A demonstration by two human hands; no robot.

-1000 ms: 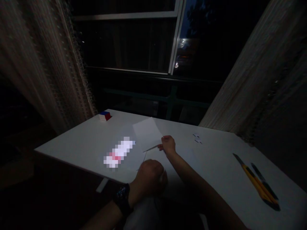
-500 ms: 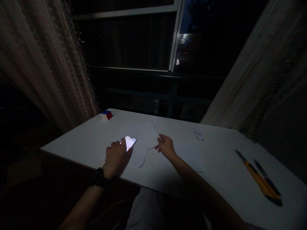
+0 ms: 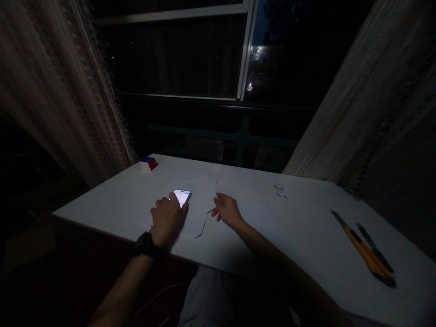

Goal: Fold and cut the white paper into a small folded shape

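My left hand (image 3: 166,219) grips a lit smartphone (image 3: 181,197), its fingers curled over the near part of the screen. The phone is over white sheets of paper (image 3: 197,185) on the table. My right hand (image 3: 226,210) is just right of the phone, its thumb and fingers pinched on the raised edge of a sheet. That edge looks like a thin pale line pointing left from the fingertips. Another pale sheet (image 3: 260,220) lies to the right, partly under my right forearm.
On the white table (image 3: 306,240), a yellow utility knife (image 3: 368,256) with its blade out lies beside a dark pen (image 3: 376,250) at right. Small paper pieces with dark marks (image 3: 279,191) lie farther back. A coloured cube (image 3: 148,164) sits at the far left corner.
My right hand has moved left toward the phone with the sheet's edge. The phone has turned slightly more upright under my left hand. The view has shifted a little.
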